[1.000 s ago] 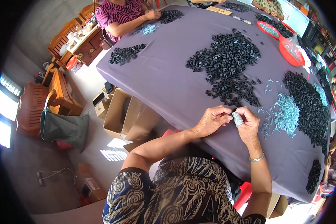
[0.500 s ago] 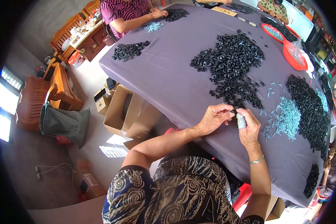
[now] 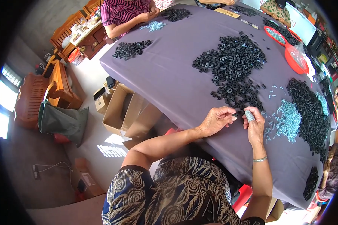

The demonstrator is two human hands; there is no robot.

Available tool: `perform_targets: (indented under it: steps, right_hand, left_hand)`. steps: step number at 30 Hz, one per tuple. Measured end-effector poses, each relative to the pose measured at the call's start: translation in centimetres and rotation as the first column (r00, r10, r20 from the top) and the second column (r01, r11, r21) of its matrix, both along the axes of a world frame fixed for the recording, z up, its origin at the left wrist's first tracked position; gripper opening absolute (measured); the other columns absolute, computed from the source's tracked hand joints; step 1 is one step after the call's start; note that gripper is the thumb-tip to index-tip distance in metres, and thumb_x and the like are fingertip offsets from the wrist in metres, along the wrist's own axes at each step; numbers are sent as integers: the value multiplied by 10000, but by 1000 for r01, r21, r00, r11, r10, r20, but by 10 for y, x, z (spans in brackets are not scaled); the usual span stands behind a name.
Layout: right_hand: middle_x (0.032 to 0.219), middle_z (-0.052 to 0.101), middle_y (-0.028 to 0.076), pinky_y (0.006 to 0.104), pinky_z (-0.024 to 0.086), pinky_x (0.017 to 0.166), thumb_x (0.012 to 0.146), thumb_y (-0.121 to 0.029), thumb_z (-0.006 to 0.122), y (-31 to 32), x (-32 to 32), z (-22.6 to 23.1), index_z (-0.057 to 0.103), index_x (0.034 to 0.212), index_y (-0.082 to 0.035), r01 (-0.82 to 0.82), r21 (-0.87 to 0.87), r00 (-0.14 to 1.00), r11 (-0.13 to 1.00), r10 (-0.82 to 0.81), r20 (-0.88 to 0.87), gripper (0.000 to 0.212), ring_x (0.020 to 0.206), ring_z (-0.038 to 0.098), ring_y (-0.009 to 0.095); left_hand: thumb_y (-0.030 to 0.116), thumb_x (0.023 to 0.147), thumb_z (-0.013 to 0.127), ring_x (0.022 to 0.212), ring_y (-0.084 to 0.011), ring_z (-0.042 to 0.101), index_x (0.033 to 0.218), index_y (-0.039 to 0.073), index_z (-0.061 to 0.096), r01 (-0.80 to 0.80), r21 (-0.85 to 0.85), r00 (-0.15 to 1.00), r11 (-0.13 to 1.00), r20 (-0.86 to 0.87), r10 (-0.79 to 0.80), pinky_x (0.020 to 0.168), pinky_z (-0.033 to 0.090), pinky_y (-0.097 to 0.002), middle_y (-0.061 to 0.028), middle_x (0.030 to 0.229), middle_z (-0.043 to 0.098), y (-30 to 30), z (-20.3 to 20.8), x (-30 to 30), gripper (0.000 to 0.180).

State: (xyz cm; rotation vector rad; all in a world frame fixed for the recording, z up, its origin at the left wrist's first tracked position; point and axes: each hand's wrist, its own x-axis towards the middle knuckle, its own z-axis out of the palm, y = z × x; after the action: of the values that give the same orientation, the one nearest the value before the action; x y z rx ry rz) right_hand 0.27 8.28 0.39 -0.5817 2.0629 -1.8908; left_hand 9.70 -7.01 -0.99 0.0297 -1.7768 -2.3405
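Note:
Over the near edge of the cloth-covered table, my left hand (image 3: 215, 122) pinches a small black plastic piece (image 3: 234, 114) between thumb and forefinger. Just to its right, a little apart, is my right hand (image 3: 256, 129), its fingers curled together. A pale grey wrap covers one of its fingers, and whatever those fingertips hold is too small to make out. Beyond both hands spreads a large heap of similar black plastic pieces (image 3: 233, 56). A pile of small shiny bluish screw-like pieces (image 3: 288, 122) lies to the right of my right hand.
Another long heap of black pieces (image 3: 311, 116) runs along the table's right side. Red plastic trays (image 3: 297, 66) stand at the far right. Co-workers sit across the purple-grey tablecloth (image 3: 169, 75). Open cardboard boxes (image 3: 118, 108) stand on the floor at left.
My right hand has moved right, away from my left hand, which still pinches the black piece. The co-worker in the pink striped top has drawn a hand back from a black heap.

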Motion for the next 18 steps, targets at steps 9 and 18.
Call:
perform_targets:
  steps: [9,18]
  right_hand:
    - [797,604,38,203,374,424,910,-55,457,1,-7,11,605,1003,-55,-1,-124,1000,992,-1,-16,175,497,455,52]
    - [830,580,23,208,395,501,895,-77,529,13,-20,12,618,993,-31,-41,-393,945,919,163,284,140,626,476,48]
  left_hand:
    - [55,834,642,729,-72,583,990,20,615,-6,-128,1000,992,26,10,619,498,-225,-5,815,610,-2,-1,-2,162]
    - [26,835,631,706,-74,569,1006,8,620,-15,-208,1000,978,-3,15,620,495,-222,-15,793,605,0,-1,-6,173]
